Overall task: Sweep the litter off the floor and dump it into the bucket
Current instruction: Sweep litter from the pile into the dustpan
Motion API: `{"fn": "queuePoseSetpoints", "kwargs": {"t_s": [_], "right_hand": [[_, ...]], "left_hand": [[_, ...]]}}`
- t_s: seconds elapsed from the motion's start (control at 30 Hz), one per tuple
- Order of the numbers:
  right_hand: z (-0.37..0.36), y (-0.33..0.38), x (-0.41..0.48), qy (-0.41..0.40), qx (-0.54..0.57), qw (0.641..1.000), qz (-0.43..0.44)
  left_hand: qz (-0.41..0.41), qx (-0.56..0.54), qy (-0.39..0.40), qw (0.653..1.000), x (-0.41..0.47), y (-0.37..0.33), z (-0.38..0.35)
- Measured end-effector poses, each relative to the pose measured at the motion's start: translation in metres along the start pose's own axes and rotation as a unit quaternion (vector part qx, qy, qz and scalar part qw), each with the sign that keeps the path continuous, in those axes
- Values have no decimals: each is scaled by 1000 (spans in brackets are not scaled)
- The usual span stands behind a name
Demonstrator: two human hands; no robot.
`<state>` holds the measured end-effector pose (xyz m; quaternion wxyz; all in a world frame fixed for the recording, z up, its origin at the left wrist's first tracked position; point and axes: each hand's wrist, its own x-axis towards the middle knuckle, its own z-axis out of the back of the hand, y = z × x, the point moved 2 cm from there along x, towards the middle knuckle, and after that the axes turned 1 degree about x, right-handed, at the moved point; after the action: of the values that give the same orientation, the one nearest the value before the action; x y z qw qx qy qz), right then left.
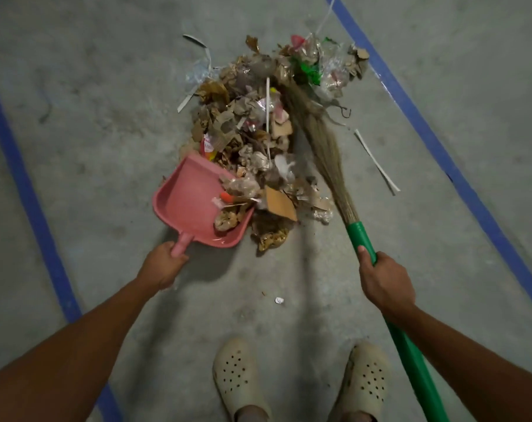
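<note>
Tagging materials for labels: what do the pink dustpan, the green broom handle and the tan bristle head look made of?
Pink scoop-shaped dustpan: moulded plastic, it seems; smooth one-piece walls, slight gloss. Green round broom handle: plastic or plastic-sleeved, unclear which; even sheen. Tan broom head: dry grass-like fibre, matte; fine loose strands.

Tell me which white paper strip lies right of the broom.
The long strip alone beyond the broom bristles; the other strips lie in or left of the litter pile.

Glossy pink plastic dustpan, dry straw broom, rough matt concrete floor.
</note>
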<state>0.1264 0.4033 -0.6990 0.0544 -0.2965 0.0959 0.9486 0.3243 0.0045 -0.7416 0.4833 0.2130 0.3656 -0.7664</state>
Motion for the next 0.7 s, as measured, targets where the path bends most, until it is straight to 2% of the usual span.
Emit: {"fn": "queuePoseSetpoints", "kwargs": {"t_s": [0.1, 0.2, 0.4, 0.5, 0.7], "right_hand": [[-3, 15, 23, 56, 18, 997, -51], [-13, 36, 28, 85, -4, 996, -36], [-43, 53, 2, 91, -89, 989, 76], [-54, 47, -20, 80, -110, 984, 112], [-40, 2, -42, 26, -90, 990, 105]], "left_hand": [[47, 14, 3, 999, 6, 25, 20], [77, 67, 39, 994, 17, 34, 29], [-11, 120, 102, 987, 40, -35, -2], [-37, 92, 107, 989, 46, -72, -28], [-44, 31, 80, 995, 27, -86, -51]]}}
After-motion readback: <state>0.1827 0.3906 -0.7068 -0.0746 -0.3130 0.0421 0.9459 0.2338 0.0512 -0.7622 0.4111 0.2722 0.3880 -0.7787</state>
